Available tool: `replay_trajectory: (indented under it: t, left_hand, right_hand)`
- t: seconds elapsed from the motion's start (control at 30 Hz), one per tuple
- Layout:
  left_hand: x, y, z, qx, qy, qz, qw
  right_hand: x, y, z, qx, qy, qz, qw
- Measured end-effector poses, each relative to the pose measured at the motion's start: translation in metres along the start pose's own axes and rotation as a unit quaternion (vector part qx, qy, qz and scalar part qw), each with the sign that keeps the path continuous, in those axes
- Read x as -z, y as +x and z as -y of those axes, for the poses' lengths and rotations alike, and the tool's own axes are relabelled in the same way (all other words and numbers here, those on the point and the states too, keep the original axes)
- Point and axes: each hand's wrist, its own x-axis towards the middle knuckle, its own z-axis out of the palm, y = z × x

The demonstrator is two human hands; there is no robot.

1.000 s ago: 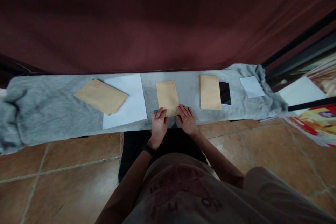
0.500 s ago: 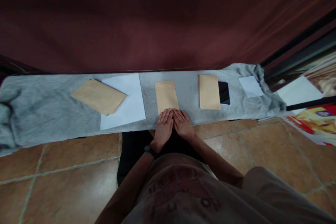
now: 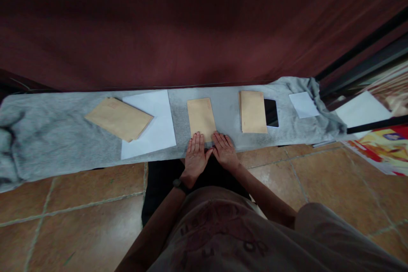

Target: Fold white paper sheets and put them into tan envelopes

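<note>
A brown paper envelope (image 3: 201,116) lies flat in front of me on the grey cloth. My left hand (image 3: 196,156), with a dark watch on its wrist, rests flat with its fingertips over the envelope's lower left corner. At the lower right corner lies my right hand (image 3: 224,148), palm down and fingers extended. Both thumbs point inward and nearly meet below the envelope's near edge. To the right is a small stack of brown envelopes (image 3: 253,111), and at the left another stack of envelopes (image 3: 118,118) lies at a slant.
White paper (image 3: 156,129) lies partly under the slanted stack. A dark-screened phone (image 3: 272,113) sits partly under the right stack. Farther right is a small white sheet (image 3: 304,105). Grey cloth (image 3: 60,136) covers the narrow bench; a dark red curtain (image 3: 191,51) hangs behind.
My hands have slid apart from the middle of the envelope's near edge toward its two lower corners. More of the envelope now shows between them.
</note>
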Motion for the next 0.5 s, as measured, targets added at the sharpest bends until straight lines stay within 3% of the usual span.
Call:
replay_trajectory:
  t: [0.27,0.5]
  left_hand:
    - [0.004,0.000,0.004,0.035,0.000,-0.002,0.999]
    - [0.007,0.026,-0.009,0.008,-0.010,0.027,1.000]
  right_hand:
    - [0.000,-0.001,-0.005,0.000,0.000,-0.020,1.000]
    - [-0.003,-0.001,-0.005,-0.001,-0.006,-0.026,1.000]
